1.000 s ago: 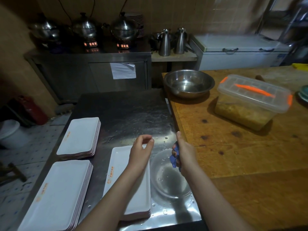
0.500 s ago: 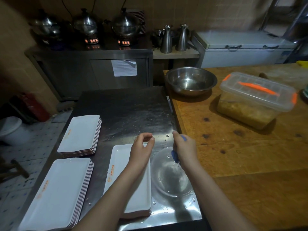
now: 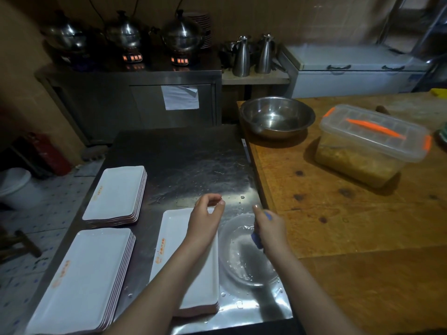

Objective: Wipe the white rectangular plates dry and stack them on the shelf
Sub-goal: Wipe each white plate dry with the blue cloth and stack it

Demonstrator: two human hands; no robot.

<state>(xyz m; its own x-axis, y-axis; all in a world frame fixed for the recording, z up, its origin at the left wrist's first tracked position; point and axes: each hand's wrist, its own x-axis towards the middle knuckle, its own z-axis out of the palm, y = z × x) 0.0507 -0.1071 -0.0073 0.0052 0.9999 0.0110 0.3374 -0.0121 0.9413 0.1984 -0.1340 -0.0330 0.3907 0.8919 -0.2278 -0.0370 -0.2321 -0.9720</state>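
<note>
Two bare forearms come in from the bottom edge over steel table (image 3: 193,160), top wet with droplets. Near left stack of plates (image 3: 82,281) sits at the table's front left corner: white, rectangular, orange print along the left rim. Middle stack of plates (image 3: 174,240) just right of it, partly under the left forearm. Glass bowl (image 3: 244,267) upright on the steel just beside the middle stack's right edge, clear, water drops inside.

Left hand (image 3: 205,222) above the far end of the middle stack, fingers curled, thumb tip close to forefinger tip, nothing seen in it. Right hand (image 3: 269,229) over the bowl's far rim, fist closed round blue cloth (image 3: 257,240), blue showing below the fist and at the knuckles; cannot tell if the cloth touches the bowl.

Far stack of plates (image 3: 118,192) behind the near left stack, gap between them. Wooden table (image 3: 338,226) butts against the steel table's right side; on it metal bowl (image 3: 278,117) at the far left corner, and plastic box (image 3: 370,143) with orange clips and yellowish contents to its right.

On the floor at left, red fire extinguisher (image 3: 48,153) and white bucket (image 3: 14,187). At the back, steel cabinet (image 3: 108,97) carrying three lidded pots (image 3: 182,32), two steel jugs (image 3: 242,60) beside it, white chest freezer (image 3: 350,68) at right
</note>
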